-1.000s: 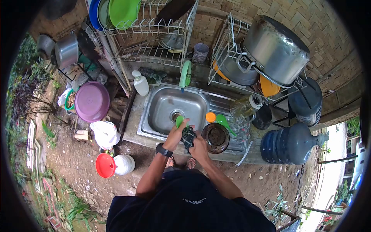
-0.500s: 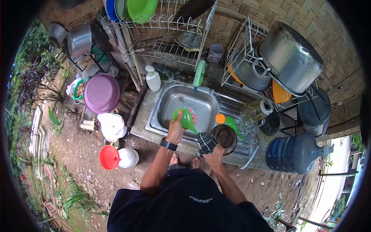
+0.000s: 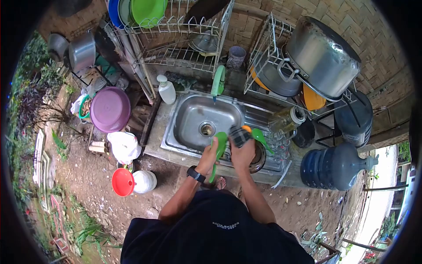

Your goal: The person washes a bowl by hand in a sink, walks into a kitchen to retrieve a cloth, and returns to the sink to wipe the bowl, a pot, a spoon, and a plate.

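Observation:
My left hand point(image 3: 206, 161) is closed around a green plastic serving spoon point(image 3: 220, 147), held over the near edge of the steel sink point(image 3: 178, 147); the spoon's narrow handle points down toward my body. Bunched in my right hand point(image 3: 242, 155) is a dark checked cloth point(image 3: 240, 135), blurred, right beside the spoon's broad end. Behind my right hand, a round brown-rimmed container point(image 3: 258, 160) sits partly hidden on the drainboard. Near it lie a second green utensil point(image 3: 262, 140) and several clear glasses point(image 3: 279, 147).
A green faucet point(image 3: 218, 81) rises behind the basin, with a white pump bottle point(image 3: 166, 90) to its left. Wire dish racks point(image 3: 176, 59) stand at the back. Big pots point(image 3: 323, 59) and a blue water jug point(image 3: 334, 167) are at right. A purple basin point(image 3: 110, 109) sits at left.
My left hand has turned the spoon so its handle now points down toward me. The cloth in my right hand has lifted and moved up beside the spoon. The view has shifted slightly.

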`<act>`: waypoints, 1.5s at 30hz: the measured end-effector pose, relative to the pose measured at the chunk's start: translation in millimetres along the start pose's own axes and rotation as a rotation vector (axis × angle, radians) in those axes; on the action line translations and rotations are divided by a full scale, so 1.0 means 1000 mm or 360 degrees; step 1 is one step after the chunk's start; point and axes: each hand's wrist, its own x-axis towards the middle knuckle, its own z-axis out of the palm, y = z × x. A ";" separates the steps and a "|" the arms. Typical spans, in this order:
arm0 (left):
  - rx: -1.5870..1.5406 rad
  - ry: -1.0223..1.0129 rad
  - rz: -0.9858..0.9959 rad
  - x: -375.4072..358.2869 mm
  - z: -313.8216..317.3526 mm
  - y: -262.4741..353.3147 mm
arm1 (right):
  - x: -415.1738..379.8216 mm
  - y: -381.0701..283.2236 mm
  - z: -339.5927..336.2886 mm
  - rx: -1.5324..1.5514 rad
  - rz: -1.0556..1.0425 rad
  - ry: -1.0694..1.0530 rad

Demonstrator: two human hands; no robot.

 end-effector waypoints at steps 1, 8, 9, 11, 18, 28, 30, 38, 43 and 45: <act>-0.0239 -0.0098 0.0019 -0.001 -0.002 0.004 | 0.007 -0.002 -0.003 0.0178 -0.0112 0.0156; -0.0941 -0.0444 0.0216 0.024 -0.011 -0.014 | -0.028 -0.002 -0.003 0.0101 -0.0562 -0.0769; -0.0806 -0.0405 0.0213 0.022 -0.010 -0.009 | -0.030 -0.001 0.002 -0.0139 -0.0766 -0.0750; -0.0552 -0.0307 0.0193 0.013 -0.008 -0.006 | -0.029 0.006 0.005 0.0102 -0.0552 -0.0792; 0.0222 -0.0215 -0.0195 -0.007 -0.004 0.004 | 0.001 0.043 0.001 0.0332 -0.0052 -0.0849; -0.0520 -0.0075 -0.0107 0.017 -0.013 -0.036 | 0.006 0.167 -0.011 -0.0762 0.0351 -0.0821; -0.0602 0.0008 -0.0124 0.021 -0.006 -0.041 | 0.005 0.185 -0.010 -0.0859 0.0439 -0.1009; -0.0796 0.0177 0.0124 0.017 -0.011 -0.033 | 0.005 0.172 -0.019 -0.0818 0.0663 -0.0743; -0.0656 0.0256 0.0572 0.005 -0.020 -0.008 | 0.007 0.113 -0.021 -0.0483 0.0318 -0.0238; -0.0704 0.0346 0.0763 0.004 -0.018 0.002 | 0.000 0.063 0.003 0.0390 0.0214 -0.0377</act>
